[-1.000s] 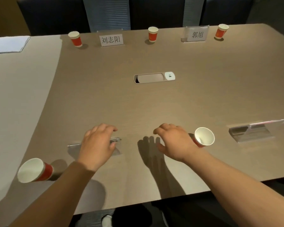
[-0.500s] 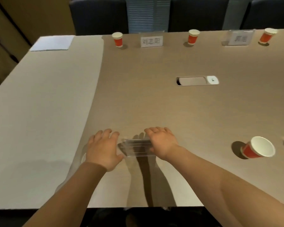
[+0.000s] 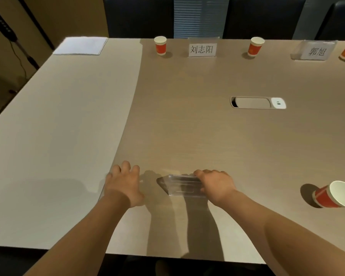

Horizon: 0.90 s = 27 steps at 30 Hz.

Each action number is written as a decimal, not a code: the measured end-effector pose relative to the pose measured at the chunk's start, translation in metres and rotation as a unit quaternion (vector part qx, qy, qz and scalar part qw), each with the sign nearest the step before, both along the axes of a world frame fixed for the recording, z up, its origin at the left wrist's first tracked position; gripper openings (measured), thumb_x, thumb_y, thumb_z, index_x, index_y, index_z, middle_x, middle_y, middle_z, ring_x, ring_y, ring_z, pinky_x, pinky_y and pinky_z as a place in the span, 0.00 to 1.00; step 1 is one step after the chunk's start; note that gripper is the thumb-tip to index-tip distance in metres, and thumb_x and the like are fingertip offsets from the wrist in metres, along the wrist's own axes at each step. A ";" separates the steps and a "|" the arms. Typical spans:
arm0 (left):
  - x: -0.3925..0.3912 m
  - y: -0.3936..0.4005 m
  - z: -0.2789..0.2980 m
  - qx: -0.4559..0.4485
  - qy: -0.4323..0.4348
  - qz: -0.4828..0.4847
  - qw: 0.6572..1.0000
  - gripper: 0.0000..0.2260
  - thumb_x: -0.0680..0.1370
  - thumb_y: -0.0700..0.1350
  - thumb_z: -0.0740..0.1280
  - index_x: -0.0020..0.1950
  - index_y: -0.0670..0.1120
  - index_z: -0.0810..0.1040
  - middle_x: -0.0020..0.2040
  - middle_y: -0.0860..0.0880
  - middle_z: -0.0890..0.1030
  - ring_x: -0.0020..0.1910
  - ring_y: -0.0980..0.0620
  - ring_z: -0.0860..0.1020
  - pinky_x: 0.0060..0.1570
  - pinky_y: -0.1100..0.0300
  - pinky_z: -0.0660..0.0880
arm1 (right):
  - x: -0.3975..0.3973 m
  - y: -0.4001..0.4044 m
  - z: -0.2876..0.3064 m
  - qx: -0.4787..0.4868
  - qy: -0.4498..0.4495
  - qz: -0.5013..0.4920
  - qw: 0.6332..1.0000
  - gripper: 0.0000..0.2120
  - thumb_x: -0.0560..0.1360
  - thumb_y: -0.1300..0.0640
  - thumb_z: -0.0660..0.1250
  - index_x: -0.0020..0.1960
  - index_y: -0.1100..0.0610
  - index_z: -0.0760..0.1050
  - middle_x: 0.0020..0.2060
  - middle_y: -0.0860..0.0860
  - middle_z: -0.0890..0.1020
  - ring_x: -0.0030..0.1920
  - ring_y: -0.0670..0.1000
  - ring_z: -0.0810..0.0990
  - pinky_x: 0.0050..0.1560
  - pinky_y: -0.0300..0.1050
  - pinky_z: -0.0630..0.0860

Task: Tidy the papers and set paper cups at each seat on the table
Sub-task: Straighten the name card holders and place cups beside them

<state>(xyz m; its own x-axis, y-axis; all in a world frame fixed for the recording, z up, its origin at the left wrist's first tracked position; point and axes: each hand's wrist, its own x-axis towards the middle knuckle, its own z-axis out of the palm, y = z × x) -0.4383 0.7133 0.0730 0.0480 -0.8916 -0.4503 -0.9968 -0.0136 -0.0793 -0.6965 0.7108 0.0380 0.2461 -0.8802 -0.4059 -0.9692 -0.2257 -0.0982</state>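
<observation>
Near the table's (image 3: 187, 126) front edge, the right hand (image 3: 217, 186) curls over the clear name stand (image 3: 182, 186), holding its right end, probably to square it to the seat; its long axis runs left-right. The left hand (image 3: 124, 184) rests open, empty, beside it (covering nothing I can make out). A paper cup (image 3: 335, 194) lies tipped at near right, mouth facing the camera; the papers (image 3: 81, 45) sit stacked far left.

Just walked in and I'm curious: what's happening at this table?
A person is setting up a meeting table. The right hand holds a clear name-card stand at the near edge; the left hand rests flat beside it. Red paper cups and name cards line the far side; a paper stack lies at the far left corner.
</observation>
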 end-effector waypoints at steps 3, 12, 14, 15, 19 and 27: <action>0.010 0.003 -0.002 0.045 0.000 0.075 0.996 0.42 0.66 0.63 0.68 0.74 0.59 0.51 0.77 0.48 0.47 0.74 0.36 0.52 0.64 0.35 0.64 | 0.001 0.002 -0.002 -0.009 0.005 -0.001 1.000 0.24 0.76 0.57 0.64 0.70 0.46 0.65 0.60 0.51 0.79 0.59 0.56 0.78 0.57 0.50 0.71; 0.019 0.004 -0.032 -0.015 0.117 0.046 0.992 0.26 0.71 0.40 0.70 0.67 0.50 0.66 0.66 0.45 0.67 0.64 0.42 0.67 0.56 0.54 0.73 | 0.000 0.004 -0.005 -0.022 0.003 -0.005 1.000 0.24 0.76 0.56 0.64 0.70 0.45 0.65 0.60 0.50 0.79 0.59 0.56 0.77 0.57 0.49 0.70; 0.019 -0.003 -0.035 -0.040 0.127 0.001 0.991 0.30 0.71 0.36 0.70 0.68 0.57 0.66 0.70 0.47 0.64 0.67 0.42 0.65 0.62 0.53 0.71 | 0.000 0.005 -0.005 -0.022 -0.001 -0.006 1.000 0.24 0.77 0.56 0.64 0.70 0.45 0.64 0.61 0.50 0.79 0.60 0.56 0.77 0.57 0.49 0.70; 0.020 -0.007 -0.035 -0.040 0.123 -0.017 0.991 0.33 0.71 0.36 0.70 0.69 0.60 0.65 0.72 0.47 0.62 0.69 0.41 0.63 0.65 0.51 0.70 | 0.000 0.005 -0.005 -0.019 -0.002 -0.008 1.000 0.24 0.77 0.56 0.64 0.71 0.45 0.64 0.61 0.49 0.79 0.60 0.56 0.77 0.57 0.49 0.70; 0.024 -0.014 -0.033 -0.019 0.159 0.021 0.987 0.34 0.71 0.45 0.73 0.72 0.61 0.62 0.73 0.47 0.60 0.70 0.39 0.63 0.64 0.50 0.71 | -0.001 0.005 -0.005 -0.019 0.001 -0.006 1.000 0.24 0.77 0.56 0.65 0.70 0.45 0.64 0.61 0.49 0.79 0.59 0.56 0.77 0.58 0.50 0.71; 0.031 -0.011 -0.038 -0.037 0.191 -0.086 0.977 0.31 0.73 0.42 0.71 0.72 0.56 0.64 0.71 0.51 0.64 0.68 0.44 0.64 0.66 0.53 0.69 | 0.002 0.007 -0.005 -0.025 0.009 -0.015 1.000 0.23 0.76 0.57 0.65 0.69 0.44 0.65 0.60 0.49 0.79 0.59 0.56 0.77 0.57 0.50 0.70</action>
<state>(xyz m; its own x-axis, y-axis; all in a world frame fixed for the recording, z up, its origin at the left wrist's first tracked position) -0.4076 0.7020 0.0347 -0.2650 -0.9021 -0.3405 -0.9415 0.1659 0.2934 -0.6943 0.7175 0.0329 0.2133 -0.9059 -0.3660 -0.9769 -0.2015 -0.0706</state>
